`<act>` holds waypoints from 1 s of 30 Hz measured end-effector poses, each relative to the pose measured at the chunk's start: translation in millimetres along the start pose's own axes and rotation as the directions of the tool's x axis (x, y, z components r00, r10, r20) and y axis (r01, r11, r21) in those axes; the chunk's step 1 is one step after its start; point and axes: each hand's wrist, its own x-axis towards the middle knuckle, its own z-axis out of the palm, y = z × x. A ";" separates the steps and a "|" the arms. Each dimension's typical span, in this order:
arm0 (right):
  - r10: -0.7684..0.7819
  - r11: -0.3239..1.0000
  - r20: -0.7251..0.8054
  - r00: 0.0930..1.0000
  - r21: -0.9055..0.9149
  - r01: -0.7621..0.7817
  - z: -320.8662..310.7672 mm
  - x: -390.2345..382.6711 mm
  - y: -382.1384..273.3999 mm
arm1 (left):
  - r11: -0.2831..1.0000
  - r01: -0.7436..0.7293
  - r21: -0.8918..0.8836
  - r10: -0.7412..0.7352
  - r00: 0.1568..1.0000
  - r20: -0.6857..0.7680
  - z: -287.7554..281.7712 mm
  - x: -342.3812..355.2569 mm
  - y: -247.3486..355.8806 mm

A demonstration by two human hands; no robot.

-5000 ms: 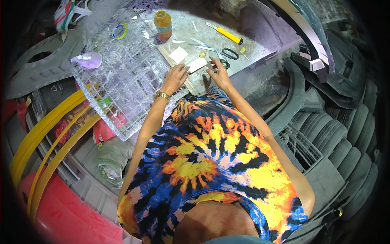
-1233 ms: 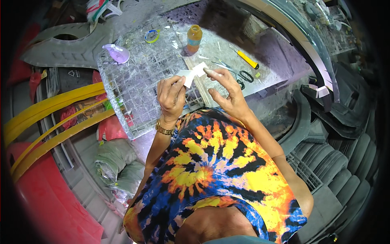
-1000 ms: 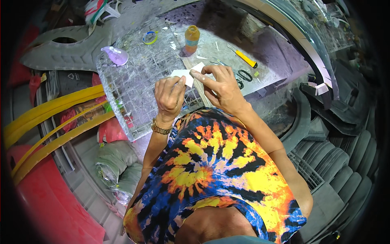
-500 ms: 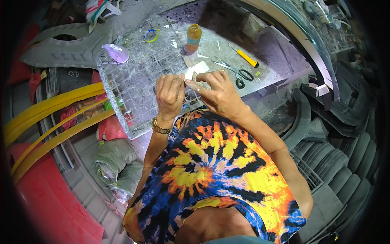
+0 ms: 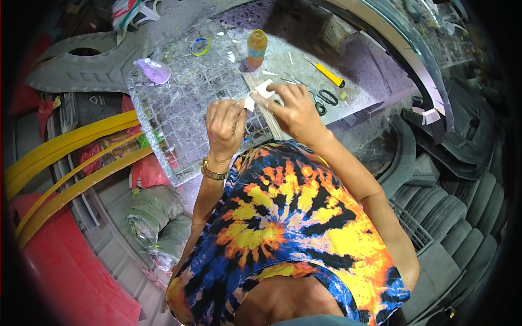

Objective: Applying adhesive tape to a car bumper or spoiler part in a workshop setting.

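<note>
My left hand, a watch on its wrist, pinches a small white piece like paper or card between thumb and fingers. Close beside it, my right hand is closed on another white piece; I cannot tell whether the two are joined. Both hands are over the near part of the worktable. Below them lies a pale wooden strip. Scissors with black handles rest just beyond my right hand, partly hidden by it. A yellow utility knife lies farther right.
An orange-brown bottle stands beyond my hands. A purple spray bottle and a yellow-blue tape ring are at the left. White scraps lie about. A long curved dark panel arches along the right; yellow curved strips jut in at left.
My hands have drawn apart slightly, the right moving rightward. A gap now shows between the white pieces, and more of the wooden strip is visible below.
</note>
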 end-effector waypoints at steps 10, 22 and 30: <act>-0.104 0.977 0.031 0.994 0.192 0.096 -8.3 -6.6 -21.0 | 0.998 0.047 -0.040 -0.047 0.999 -0.001 -0.1 -0.8 -9.6; 0.095 0.995 -0.099 0.991 0.020 -0.094 -2.0 3.1 18.2 | 0.998 -0.068 0.010 0.068 0.995 -0.069 -19.6 1.4 2.6; 0.525 0.500 0.077 0.848 0.778 -0.380 8.4 -13.1 20.9 | 0.816 0.284 -0.504 -0.378 0.921 -0.094 -17.6 -14.0 -7.1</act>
